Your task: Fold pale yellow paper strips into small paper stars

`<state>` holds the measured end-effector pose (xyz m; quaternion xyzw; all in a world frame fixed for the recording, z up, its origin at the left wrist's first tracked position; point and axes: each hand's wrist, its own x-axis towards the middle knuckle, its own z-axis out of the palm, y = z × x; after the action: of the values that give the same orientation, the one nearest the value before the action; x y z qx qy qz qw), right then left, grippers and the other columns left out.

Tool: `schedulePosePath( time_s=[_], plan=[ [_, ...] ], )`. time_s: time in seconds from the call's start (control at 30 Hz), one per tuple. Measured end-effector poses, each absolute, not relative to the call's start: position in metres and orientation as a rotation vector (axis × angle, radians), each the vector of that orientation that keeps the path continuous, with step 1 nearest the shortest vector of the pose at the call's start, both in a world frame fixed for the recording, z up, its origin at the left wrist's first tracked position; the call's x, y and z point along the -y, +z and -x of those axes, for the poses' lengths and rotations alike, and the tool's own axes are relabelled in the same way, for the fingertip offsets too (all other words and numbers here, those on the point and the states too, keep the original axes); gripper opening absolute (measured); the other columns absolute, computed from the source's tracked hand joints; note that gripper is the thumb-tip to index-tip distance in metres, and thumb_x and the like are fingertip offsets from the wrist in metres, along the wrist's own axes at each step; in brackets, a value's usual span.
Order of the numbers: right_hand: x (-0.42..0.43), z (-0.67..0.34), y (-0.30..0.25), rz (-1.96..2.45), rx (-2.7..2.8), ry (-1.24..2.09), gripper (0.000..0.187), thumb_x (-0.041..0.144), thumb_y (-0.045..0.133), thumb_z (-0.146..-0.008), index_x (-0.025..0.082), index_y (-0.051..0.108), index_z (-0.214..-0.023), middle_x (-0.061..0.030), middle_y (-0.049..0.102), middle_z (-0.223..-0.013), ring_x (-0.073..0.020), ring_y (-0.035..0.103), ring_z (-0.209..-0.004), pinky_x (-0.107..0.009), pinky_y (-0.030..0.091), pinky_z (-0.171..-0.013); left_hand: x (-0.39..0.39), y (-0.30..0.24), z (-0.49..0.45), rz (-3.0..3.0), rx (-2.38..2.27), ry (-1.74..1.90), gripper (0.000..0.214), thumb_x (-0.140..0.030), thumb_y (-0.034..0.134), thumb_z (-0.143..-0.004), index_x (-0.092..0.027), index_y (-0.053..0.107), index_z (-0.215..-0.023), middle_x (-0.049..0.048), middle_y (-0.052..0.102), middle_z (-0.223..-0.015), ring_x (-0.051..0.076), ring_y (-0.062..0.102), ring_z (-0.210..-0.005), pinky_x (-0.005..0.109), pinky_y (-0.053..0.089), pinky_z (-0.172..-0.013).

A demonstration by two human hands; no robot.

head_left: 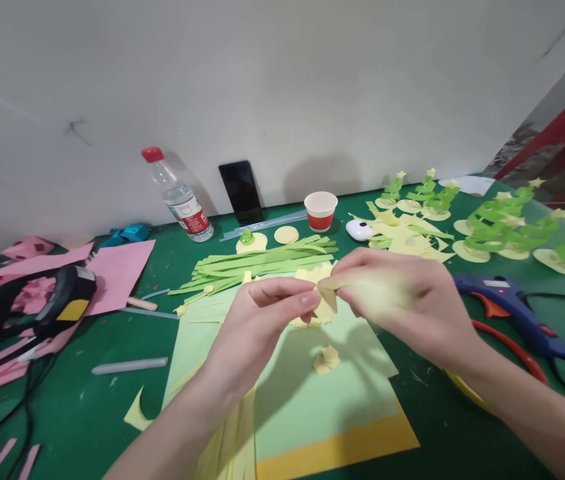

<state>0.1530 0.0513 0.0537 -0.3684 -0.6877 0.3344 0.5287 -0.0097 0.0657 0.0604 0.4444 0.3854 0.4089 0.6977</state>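
Note:
My left hand [257,323] and my right hand [402,293] meet above the middle of the table, fingers pinched on one small pale yellow paper strip [329,297], which looks folded. Right behind it lies a cluster of pale yellow paper [315,320], partly hidden by my fingers. A small folded yellow paper piece [326,360] rests on the light green sheet [307,400] below my hands. Long yellow paper strips [232,440] lie near my left forearm. Green paper strips [262,260] are heaped behind my left hand.
At the back stand a water bottle [187,207], a phone [242,193] and a paper cup [321,212]. Green spiral paper trees [502,220] stand at the right, above a blue glue gun [517,307] with its cable. Pink paper [119,273] and a black-and-yellow tool [69,303] occupy the left.

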Motion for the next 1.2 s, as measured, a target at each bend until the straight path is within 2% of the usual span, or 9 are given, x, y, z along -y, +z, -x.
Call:
schedulePosePath(
  time_s=[0.17, 0.33, 0.47, 0.6, 0.67, 0.73, 0.9, 1.03, 1.2],
  plan=[
    [-0.054, -0.16, 0.053, 0.753, 1.947, 0.29, 0.031, 0.0, 0.049, -0.08, 0.022, 0.07, -0.083, -0.0034, 0.07, -0.077, -0.0122, 0.063, -0.067, -0.023, 0.05, -0.057, -0.068, 0.059, 0.01, -0.903, -0.827, 0.852, 0.005, -0.015, 0.074, -0.062, -0.019, 0.077, -0.061, -0.0007, 0.066, -0.057, 0.01, 0.055, -0.057, 0.021, 0.043, -0.056],
    [-0.056, -0.168, 0.049, 0.626, 2.131, -0.206, 0.018, 0.002, 0.054, -0.085, 0.017, 0.065, -0.087, -0.0036, 0.072, -0.075, -0.0112, 0.062, -0.061, -0.023, 0.048, -0.053, -0.069, 0.054, 0.01, -0.84, -0.765, 0.773, 0.004, -0.018, 0.077, -0.06, -0.016, 0.076, -0.063, -0.0001, 0.066, -0.058, 0.009, 0.055, -0.057, 0.021, 0.043, -0.059],
    [-0.055, -0.169, 0.049, 0.67, 2.133, -0.326, 0.016, 0.006, 0.054, -0.088, 0.018, 0.064, -0.085, -0.0015, 0.072, -0.073, -0.011, 0.062, -0.057, -0.024, 0.048, -0.052, -0.067, 0.053, 0.008, -0.877, -0.792, 0.822, 0.009, -0.023, 0.071, -0.072, -0.017, 0.075, -0.067, 0.0, 0.067, -0.065, 0.011, 0.057, -0.065, 0.02, 0.046, -0.064],
    [-0.052, -0.163, 0.051, 0.798, 2.034, -0.064, 0.017, 0.005, 0.054, -0.086, 0.017, 0.065, -0.081, -0.0043, 0.073, -0.079, -0.012, 0.065, -0.068, -0.021, 0.051, -0.059, -0.065, 0.052, 0.011, -1.083, -0.869, 0.977, 0.023, -0.012, 0.057, -0.079, -0.025, 0.075, -0.083, -0.0033, 0.073, -0.093, 0.013, 0.063, -0.088, 0.02, 0.048, -0.078],
    [-0.051, -0.159, 0.053, 0.926, 1.94, 0.194, 0.017, 0.006, 0.054, -0.085, 0.017, 0.064, -0.076, -0.0024, 0.07, -0.073, -0.0107, 0.062, -0.061, -0.02, 0.05, -0.054, -0.064, 0.05, 0.014, -1.278, -0.897, 1.038, 0.042, 0.001, 0.047, -0.073, -0.027, 0.075, -0.087, -0.0054, 0.074, -0.094, 0.013, 0.064, -0.091, 0.021, 0.047, -0.082],
    [-0.049, -0.157, 0.056, 1.038, 1.852, 0.461, 0.016, 0.009, 0.055, -0.083, 0.017, 0.063, -0.071, -0.001, 0.068, -0.067, -0.0104, 0.059, -0.056, -0.019, 0.048, -0.048, -0.062, 0.051, 0.016, -1.485, -0.95, 1.093, 0.046, 0.004, 0.042, -0.071, -0.026, 0.074, -0.084, -0.0043, 0.074, -0.09, 0.014, 0.065, -0.088, 0.023, 0.048, -0.082],
    [-0.048, -0.154, 0.06, 1.196, 1.686, 0.885, 0.014, 0.02, 0.059, -0.076, 0.018, 0.061, -0.062, -0.0007, 0.062, -0.059, -0.011, 0.055, -0.052, -0.02, 0.047, -0.046, -0.058, 0.059, 0.012, -1.739, -0.996, 1.112, 0.021, -0.007, 0.055, -0.075, -0.022, 0.07, -0.069, -0.0016, 0.07, -0.077, 0.016, 0.063, -0.074, 0.024, 0.05, -0.07],
    [-0.047, -0.152, 0.058, 1.17, 1.626, 0.944, 0.013, 0.019, 0.059, -0.071, 0.019, 0.058, -0.058, 0.0022, 0.056, -0.054, -0.0085, 0.049, -0.047, -0.017, 0.042, -0.041, -0.059, 0.061, 0.008, -1.654, -1.028, 1.086, 0.018, -0.012, 0.066, -0.071, -0.021, 0.066, -0.056, -0.0027, 0.067, -0.064, 0.014, 0.06, -0.066, 0.023, 0.049, -0.064],
    [-0.048, -0.153, 0.064, 1.14, 1.771, 0.941, 0.015, 0.02, 0.059, -0.078, 0.018, 0.062, -0.063, 0.0, 0.06, -0.06, -0.0089, 0.052, -0.052, -0.017, 0.044, -0.046, -0.061, 0.054, 0.012, -1.365, -1.01, 1.028, 0.012, -0.016, 0.072, -0.069, -0.023, 0.074, -0.06, -0.0032, 0.068, -0.06, 0.011, 0.058, -0.057, 0.019, 0.048, -0.055]
  ],
)
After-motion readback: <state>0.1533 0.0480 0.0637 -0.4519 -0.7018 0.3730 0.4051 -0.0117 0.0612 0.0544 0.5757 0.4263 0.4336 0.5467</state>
